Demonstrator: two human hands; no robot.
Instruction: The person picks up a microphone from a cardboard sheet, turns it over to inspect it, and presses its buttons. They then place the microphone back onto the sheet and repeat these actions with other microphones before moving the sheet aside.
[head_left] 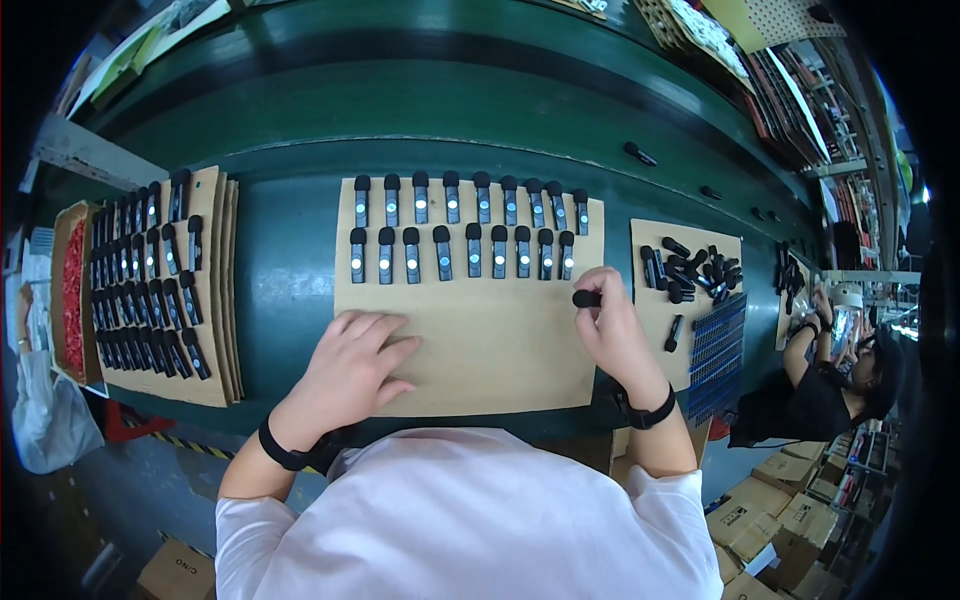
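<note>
In front of me lies a brown cardboard sheet (pixel 480 345) bearing two rows of small black clip-on microphones (pixel 443 252) with foam tips pointing away. My right hand (pixel 612 322) pinches one microphone (pixel 586 298) by the sheet's right edge; its foam tip shows and the body is hidden in my fingers. My left hand (pixel 352 368) rests on the sheet's left part, fingers spread, holding nothing. To the right, a second cardboard sheet (pixel 655 310) carries a loose pile of similar microphones (pixel 692 268), and a single one (pixel 674 333) lies nearer me.
At left, stacked cardboard sheets (pixel 222 300) hold several rows of microphones beside a box of red pieces (pixel 75 295). A blue rack (pixel 718 355) stands at right. Stray microphones (pixel 640 153) lie on the green bench (pixel 400 100). Another person (pixel 810 385) works at far right.
</note>
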